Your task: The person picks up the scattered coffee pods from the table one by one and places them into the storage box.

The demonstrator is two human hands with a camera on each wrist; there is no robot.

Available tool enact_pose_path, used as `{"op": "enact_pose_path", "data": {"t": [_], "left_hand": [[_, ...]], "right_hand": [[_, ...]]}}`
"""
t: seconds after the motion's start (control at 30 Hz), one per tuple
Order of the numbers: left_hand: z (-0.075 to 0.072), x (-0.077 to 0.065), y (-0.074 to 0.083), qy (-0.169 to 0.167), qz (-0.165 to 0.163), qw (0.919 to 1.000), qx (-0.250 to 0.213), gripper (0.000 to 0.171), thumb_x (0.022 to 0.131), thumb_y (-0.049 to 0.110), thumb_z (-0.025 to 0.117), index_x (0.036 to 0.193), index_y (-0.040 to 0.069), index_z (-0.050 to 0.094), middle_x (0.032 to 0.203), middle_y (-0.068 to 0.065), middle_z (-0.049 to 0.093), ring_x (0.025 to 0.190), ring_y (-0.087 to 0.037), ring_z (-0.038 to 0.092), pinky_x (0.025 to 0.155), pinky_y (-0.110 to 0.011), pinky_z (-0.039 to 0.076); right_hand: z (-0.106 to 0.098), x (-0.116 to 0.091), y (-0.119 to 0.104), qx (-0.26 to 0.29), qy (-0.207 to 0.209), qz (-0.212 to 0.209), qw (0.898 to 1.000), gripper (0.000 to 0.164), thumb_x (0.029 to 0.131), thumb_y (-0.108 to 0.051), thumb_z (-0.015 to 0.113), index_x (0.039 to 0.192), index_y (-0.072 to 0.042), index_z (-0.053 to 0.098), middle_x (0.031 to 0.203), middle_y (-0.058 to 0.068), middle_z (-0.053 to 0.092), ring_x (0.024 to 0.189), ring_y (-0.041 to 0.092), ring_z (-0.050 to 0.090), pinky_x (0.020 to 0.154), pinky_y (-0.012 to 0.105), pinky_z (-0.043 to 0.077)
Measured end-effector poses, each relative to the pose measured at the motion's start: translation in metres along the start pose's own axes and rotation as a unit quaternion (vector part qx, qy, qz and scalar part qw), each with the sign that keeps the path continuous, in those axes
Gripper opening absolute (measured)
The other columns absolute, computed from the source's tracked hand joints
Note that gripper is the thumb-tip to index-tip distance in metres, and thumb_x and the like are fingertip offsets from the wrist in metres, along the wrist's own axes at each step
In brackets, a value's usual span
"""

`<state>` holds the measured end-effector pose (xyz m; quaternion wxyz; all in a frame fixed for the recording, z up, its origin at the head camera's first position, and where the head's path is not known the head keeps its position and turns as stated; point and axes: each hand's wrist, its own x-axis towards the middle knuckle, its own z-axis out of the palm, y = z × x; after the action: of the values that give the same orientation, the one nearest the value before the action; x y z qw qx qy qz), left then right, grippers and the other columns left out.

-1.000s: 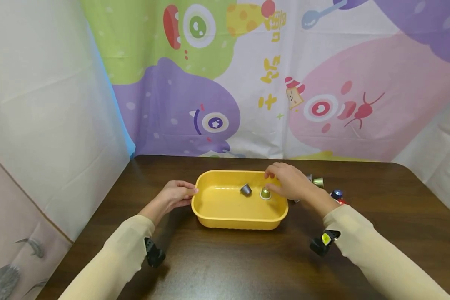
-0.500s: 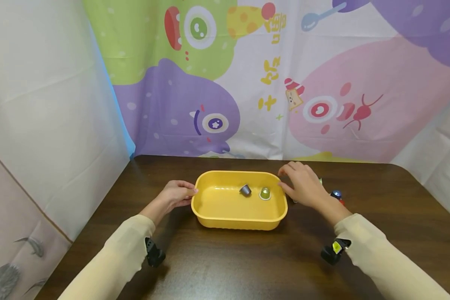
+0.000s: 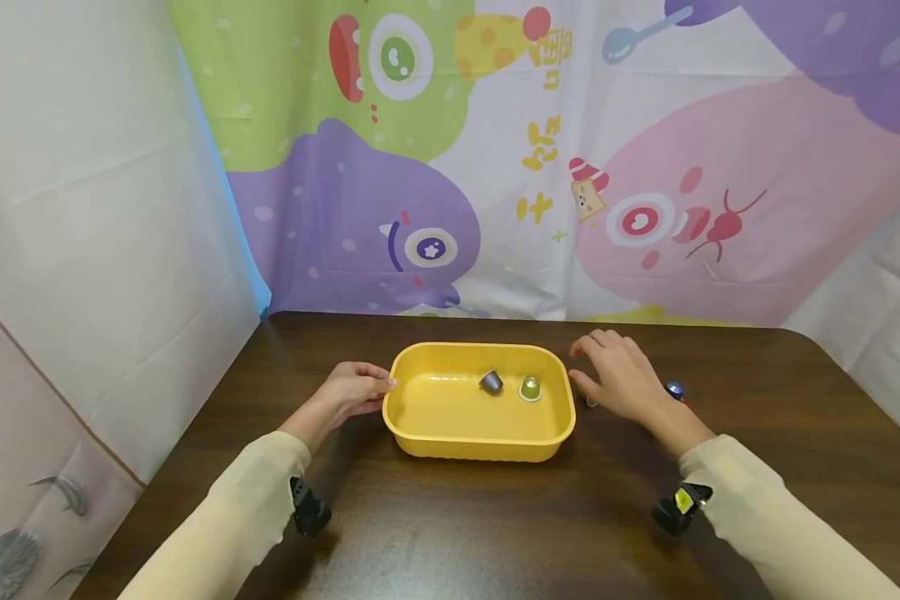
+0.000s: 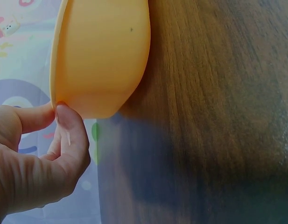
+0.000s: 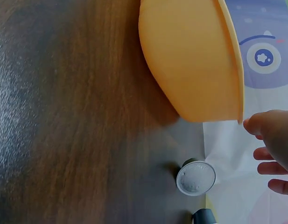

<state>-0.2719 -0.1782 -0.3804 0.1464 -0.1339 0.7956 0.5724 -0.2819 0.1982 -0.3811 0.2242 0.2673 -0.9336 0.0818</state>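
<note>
My left hand (image 3: 351,388) pinches the left rim of a yellow plastic basin (image 3: 450,448) between thumb and fingers; the left wrist view shows the thumb (image 4: 69,119) pressed at that rim. Inside the basin, a dark grey coffee capsule (image 3: 491,382) lies tipped on its side. A green coffee capsule (image 3: 530,388) stands lid-down to its right. My right hand (image 3: 621,375) hovers just beyond the right rim, its fingers spread and loosely bent, holding nothing. Below it in the right wrist view lies a capsule with a silver lid (image 5: 196,178).
A blue capsule (image 3: 673,389) sits on the brown wooden table (image 3: 450,525) right of my right hand, with a bit of red beside it partly hidden by the wrist. A dark capsule (image 5: 204,216) shows at the right wrist view's lower edge. A cartoon-printed cloth (image 3: 525,275) hangs behind the table.
My right hand has drawn back from over the basin to the right, past its rim, uncovering the green capsule and hiding capsules on the table. The left hand keeps its place on the rim.
</note>
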Motion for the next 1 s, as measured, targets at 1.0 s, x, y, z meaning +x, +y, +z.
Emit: {"op": "enact_pose_path", "data": {"t": [1.0], "left_hand": [[0.000, -0.001, 0.001, -0.003, -0.001, 1.0000, -0.001, 0.032, 0.092, 0.013, 0.063, 0.118, -0.005, 0.056, 0.099, -0.008, 0.055, 0.080, -0.013, 0.056, 0.080, -0.029, 0.059]], "right_hand": [[0.014, -0.014, 0.015, -0.020, -0.064, 0.012, 0.998, 0.028, 0.080, -0.026, 0.076, 0.098, -0.008, 0.065, 0.094, 0.008, 0.065, 0.084, 0.027, 0.059, 0.072, 0.045, 0.050]]}}
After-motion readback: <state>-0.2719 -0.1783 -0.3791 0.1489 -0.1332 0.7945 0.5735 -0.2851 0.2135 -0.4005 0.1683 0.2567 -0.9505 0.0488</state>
